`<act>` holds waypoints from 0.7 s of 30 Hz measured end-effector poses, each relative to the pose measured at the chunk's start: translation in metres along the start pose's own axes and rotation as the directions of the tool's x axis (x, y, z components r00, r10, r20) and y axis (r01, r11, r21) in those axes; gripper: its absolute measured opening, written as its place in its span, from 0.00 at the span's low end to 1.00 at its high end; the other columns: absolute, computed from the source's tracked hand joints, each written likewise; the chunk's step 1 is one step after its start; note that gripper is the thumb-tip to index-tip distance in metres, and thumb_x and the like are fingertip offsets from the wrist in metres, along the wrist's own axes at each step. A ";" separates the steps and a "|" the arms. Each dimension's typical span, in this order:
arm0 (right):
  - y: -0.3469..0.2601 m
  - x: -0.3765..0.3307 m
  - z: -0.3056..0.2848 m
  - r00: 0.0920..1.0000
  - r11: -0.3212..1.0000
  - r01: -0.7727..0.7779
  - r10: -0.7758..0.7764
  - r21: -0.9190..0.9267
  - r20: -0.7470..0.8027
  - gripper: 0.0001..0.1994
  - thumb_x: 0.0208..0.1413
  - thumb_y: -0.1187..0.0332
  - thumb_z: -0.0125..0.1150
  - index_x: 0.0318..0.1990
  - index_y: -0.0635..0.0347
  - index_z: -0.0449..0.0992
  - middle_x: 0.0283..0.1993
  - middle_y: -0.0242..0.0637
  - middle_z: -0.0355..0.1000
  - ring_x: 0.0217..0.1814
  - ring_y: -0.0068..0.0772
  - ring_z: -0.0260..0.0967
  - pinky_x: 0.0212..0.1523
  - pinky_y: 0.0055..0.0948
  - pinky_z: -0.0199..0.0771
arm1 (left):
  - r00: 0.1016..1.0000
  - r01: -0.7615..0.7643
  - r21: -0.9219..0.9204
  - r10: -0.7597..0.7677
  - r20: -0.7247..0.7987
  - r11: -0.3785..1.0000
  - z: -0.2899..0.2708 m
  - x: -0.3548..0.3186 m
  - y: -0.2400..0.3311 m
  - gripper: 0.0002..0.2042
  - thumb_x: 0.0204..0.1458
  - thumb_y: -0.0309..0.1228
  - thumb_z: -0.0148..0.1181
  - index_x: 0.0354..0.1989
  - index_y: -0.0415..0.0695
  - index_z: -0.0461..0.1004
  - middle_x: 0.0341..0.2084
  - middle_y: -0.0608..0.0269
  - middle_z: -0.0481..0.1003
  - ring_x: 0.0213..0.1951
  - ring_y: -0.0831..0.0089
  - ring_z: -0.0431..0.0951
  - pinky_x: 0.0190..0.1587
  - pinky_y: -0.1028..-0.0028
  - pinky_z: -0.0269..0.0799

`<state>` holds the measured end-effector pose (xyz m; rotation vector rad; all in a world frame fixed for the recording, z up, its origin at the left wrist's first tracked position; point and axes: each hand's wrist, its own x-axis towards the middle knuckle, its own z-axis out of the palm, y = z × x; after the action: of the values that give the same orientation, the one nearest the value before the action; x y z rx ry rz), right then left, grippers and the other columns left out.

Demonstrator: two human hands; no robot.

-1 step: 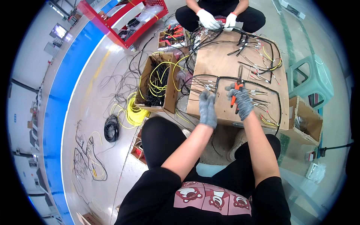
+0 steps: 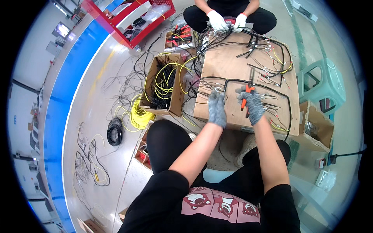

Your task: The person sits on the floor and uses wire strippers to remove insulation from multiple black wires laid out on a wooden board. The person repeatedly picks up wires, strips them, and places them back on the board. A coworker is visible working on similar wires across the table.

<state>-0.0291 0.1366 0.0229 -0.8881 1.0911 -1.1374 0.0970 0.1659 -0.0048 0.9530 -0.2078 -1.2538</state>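
The right hand (image 2: 252,103) has a grey glove (image 2: 256,111) and orange-handled pliers (image 2: 249,89), with black cable (image 2: 290,110) to its right.

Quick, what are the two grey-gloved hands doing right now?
Left hand: fingers bent at the black cable; whether it grips anything can't be told.
Right hand: closed, holding orange-handled pliers.

Plier grips (image 2: 244,103) look plastic, the board (image 2: 218,63) wooden.

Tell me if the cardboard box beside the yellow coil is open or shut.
Open: no flaps cover the top of the cardboard box, and a tangle of black wires shows inside, with yellow cable looped over it.
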 end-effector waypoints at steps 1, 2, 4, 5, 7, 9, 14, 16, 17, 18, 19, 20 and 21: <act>-0.006 -0.003 -0.008 1.000 0.999 0.015 -0.015 0.031 -0.007 0.12 0.46 0.76 0.48 0.41 0.63 0.64 0.37 0.47 0.70 0.29 0.28 0.69 0.30 0.26 0.72 | 0.998 0.050 -0.066 -0.052 -0.027 0.997 0.017 0.004 0.001 0.13 0.47 0.23 0.53 0.42 0.46 0.62 0.36 0.68 0.66 0.35 0.79 0.67 0.40 0.82 0.63; -0.011 -0.005 -0.008 1.000 0.997 0.024 -0.025 0.070 0.011 0.13 0.46 0.76 0.48 0.42 0.63 0.64 0.38 0.48 0.70 0.30 0.29 0.69 0.31 0.26 0.72 | 0.999 -0.006 0.017 0.007 -0.035 1.000 0.006 0.032 -0.012 0.12 0.45 0.25 0.55 0.39 0.47 0.63 0.32 0.68 0.67 0.32 0.79 0.67 0.35 0.80 0.63; -0.021 -0.006 -0.021 0.999 0.992 0.051 -0.051 0.118 -0.003 0.13 0.46 0.76 0.48 0.42 0.64 0.64 0.39 0.48 0.70 0.30 0.29 0.69 0.32 0.28 0.73 | 0.965 -0.085 0.084 0.103 -0.240 0.993 0.013 0.055 -0.027 0.09 0.44 0.28 0.55 0.34 0.48 0.65 0.25 0.69 0.67 0.27 0.78 0.66 0.28 0.76 0.61; -0.025 -0.009 -0.021 0.998 0.987 0.059 -0.060 0.149 0.003 0.13 0.46 0.76 0.48 0.42 0.64 0.64 0.39 0.48 0.69 0.30 0.30 0.69 0.32 0.28 0.73 | 0.948 -0.078 0.092 0.102 -0.300 0.993 -0.005 0.080 -0.036 0.06 0.44 0.29 0.55 0.30 0.47 0.66 0.22 0.70 0.66 0.24 0.77 0.65 0.26 0.75 0.60; -0.033 -0.012 -0.031 0.995 0.980 0.100 -0.097 0.170 -0.026 0.12 0.47 0.77 0.48 0.42 0.64 0.64 0.39 0.46 0.70 0.29 0.29 0.69 0.31 0.26 0.72 | 0.938 0.064 0.013 -0.056 -0.341 0.998 -0.008 0.092 -0.037 0.04 0.45 0.31 0.53 0.22 0.49 0.67 0.17 0.70 0.64 0.19 0.76 0.63 0.22 0.74 0.59; -0.043 -0.016 -0.034 0.992 0.976 0.122 -0.113 0.182 -0.059 0.12 0.46 0.78 0.48 0.41 0.63 0.65 0.37 0.44 0.70 0.28 0.27 0.69 0.30 0.24 0.72 | 0.931 0.182 -0.055 -0.190 -0.312 0.982 -0.014 0.104 -0.031 0.07 0.46 0.33 0.51 0.18 0.50 0.66 0.15 0.70 0.64 0.17 0.75 0.62 0.19 0.74 0.58; -0.050 -0.024 -0.045 0.984 0.977 0.156 -0.141 0.147 -0.105 0.14 0.46 0.79 0.50 0.43 0.63 0.65 0.37 0.42 0.71 0.30 0.25 0.69 0.30 0.23 0.73 | 0.906 0.247 -0.072 -0.257 -0.337 0.966 0.005 0.103 -0.006 0.05 0.47 0.33 0.51 0.22 0.49 0.67 0.17 0.65 0.66 0.19 0.72 0.63 0.18 0.72 0.59; -0.055 -0.027 -0.040 0.985 0.978 0.162 -0.152 0.135 -0.082 0.15 0.45 0.79 0.51 0.44 0.63 0.65 0.37 0.41 0.71 0.31 0.25 0.69 0.31 0.22 0.72 | 0.914 0.262 -0.035 -0.260 -0.313 0.964 -0.004 0.115 -0.002 0.04 0.47 0.32 0.52 0.24 0.48 0.67 0.18 0.64 0.66 0.20 0.71 0.63 0.20 0.71 0.60; -0.058 -0.028 -0.039 0.985 0.981 0.162 -0.153 0.111 -0.082 0.15 0.46 0.78 0.51 0.44 0.63 0.65 0.37 0.40 0.71 0.31 0.24 0.69 0.32 0.22 0.72 | 0.910 0.299 -0.087 -0.312 -0.275 0.950 -0.007 0.119 0.000 0.03 0.47 0.31 0.52 0.24 0.48 0.67 0.18 0.65 0.66 0.20 0.70 0.63 0.20 0.70 0.61; -0.060 -0.028 -0.038 0.985 0.983 0.161 -0.154 0.088 -0.082 0.15 0.46 0.78 0.51 0.44 0.63 0.65 0.38 0.40 0.71 0.32 0.24 0.69 0.33 0.21 0.71 | 0.922 0.308 -0.087 -0.320 -0.218 0.947 -0.017 0.130 0.000 0.03 0.46 0.31 0.53 0.24 0.48 0.68 0.18 0.66 0.67 0.19 0.71 0.63 0.21 0.69 0.60; -0.060 -0.028 -0.040 0.981 0.982 0.176 -0.170 0.064 -0.089 0.15 0.46 0.78 0.52 0.44 0.63 0.65 0.38 0.40 0.71 0.33 0.24 0.69 0.34 0.21 0.71 | 0.928 0.305 -0.033 -0.305 -0.215 0.952 -0.016 0.131 0.002 0.04 0.47 0.32 0.53 0.24 0.48 0.68 0.18 0.66 0.67 0.19 0.71 0.63 0.20 0.69 0.60; -0.059 -0.028 -0.042 0.978 0.981 0.190 -0.186 0.041 -0.095 0.15 0.46 0.79 0.52 0.44 0.63 0.65 0.38 0.39 0.71 0.34 0.24 0.69 0.36 0.21 0.70 | 0.934 0.301 0.021 -0.290 -0.211 0.954 -0.015 0.132 0.005 0.04 0.47 0.32 0.53 0.24 0.48 0.68 0.18 0.67 0.67 0.19 0.71 0.63 0.20 0.69 0.60; -0.059 -0.028 -0.043 0.975 0.979 0.204 -0.201 0.018 -0.100 0.15 0.46 0.79 0.52 0.45 0.63 0.65 0.38 0.39 0.71 0.35 0.24 0.69 0.37 0.21 0.70 | 0.935 0.330 0.107 -0.310 -0.173 0.938 -0.015 0.132 0.008 0.04 0.47 0.33 0.54 0.24 0.49 0.68 0.17 0.68 0.66 0.19 0.72 0.64 0.21 0.70 0.61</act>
<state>-0.0864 0.1507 0.0733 -0.9461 1.0792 -1.3737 0.1581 0.0590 -0.0544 1.2317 -0.0134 -1.4702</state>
